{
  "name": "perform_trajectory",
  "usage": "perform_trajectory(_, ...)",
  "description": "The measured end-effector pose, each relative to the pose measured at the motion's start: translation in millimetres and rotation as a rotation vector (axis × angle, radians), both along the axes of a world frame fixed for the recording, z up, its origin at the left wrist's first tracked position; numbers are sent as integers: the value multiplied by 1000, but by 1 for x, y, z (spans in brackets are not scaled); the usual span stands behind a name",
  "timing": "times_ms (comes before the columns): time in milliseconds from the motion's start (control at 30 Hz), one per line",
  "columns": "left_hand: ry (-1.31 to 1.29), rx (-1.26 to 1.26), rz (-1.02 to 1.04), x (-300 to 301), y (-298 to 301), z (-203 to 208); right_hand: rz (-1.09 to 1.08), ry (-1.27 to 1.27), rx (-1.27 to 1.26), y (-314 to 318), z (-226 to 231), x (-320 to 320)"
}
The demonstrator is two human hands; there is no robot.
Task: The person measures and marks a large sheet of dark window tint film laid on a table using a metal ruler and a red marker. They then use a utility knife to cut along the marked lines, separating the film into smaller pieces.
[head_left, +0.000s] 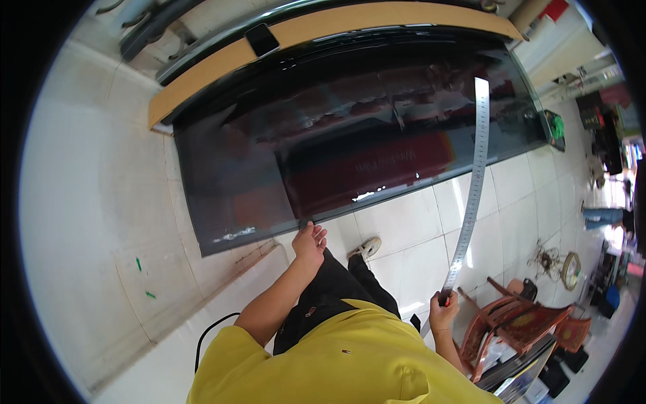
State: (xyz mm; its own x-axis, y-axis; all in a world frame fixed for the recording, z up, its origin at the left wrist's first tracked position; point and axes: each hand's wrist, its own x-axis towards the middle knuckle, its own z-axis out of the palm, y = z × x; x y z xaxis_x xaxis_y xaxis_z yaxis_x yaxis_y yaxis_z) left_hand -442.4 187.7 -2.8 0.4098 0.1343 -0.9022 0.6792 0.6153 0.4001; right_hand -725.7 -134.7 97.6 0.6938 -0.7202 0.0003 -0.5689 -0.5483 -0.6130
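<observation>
A wide glossy table top (232, 195), dark as glass, lies ahead of me. Dark film (323, 182) covers much of it, with a straight edge running down toward the near rim. At the near corner of that film, my left hand (309, 244) pinches with thumb and forefinger while its other fingers curl loosely. My right hand (443, 312) is closed round the lower end of a long steel ruler (476, 168). The ruler reaches up across the right part of the table top. Something small, black and red shows at the right fist; I cannot make out what.
A black phone (262, 40) rests on the tan ledge (202, 84) along the far side. A green object (554, 126) sits by the table's right corner. Carved wooden chairs (515, 316) stand at my right. My shoe (367, 248) is on the white tiled floor (404, 222).
</observation>
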Motion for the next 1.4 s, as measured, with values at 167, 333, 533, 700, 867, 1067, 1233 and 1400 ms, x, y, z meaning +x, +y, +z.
perform_trajectory(167,-129,34,136,-9,-12,27,95,13,-12,-72,7,10)
perform_trajectory(333,-302,-3,229,-13,-17,47,209,-38,-8,-117,13,49)
perform_trajectory(533,-428,-71,354,-18,-21,19,312,-91,25,-140,22,94)
perform_trajectory(700,-353,-188,499,2,-9,-10,433,-138,-59,-163,55,141)
perform_trajectory(867,-306,-224,484,16,-3,-24,582,-166,-188,-204,136,228)
perform_trajectory(1067,-228,-254,611,20,-5,-23,903,-213,-557,-241,232,348)
perform_trajectory(1233,-211,-305,650,22,4,-16,1032,-166,-750,-276,267,441)
perform_trajectory(1400,-343,-392,475,18,11,-8,1004,-125,-743,-306,275,533)
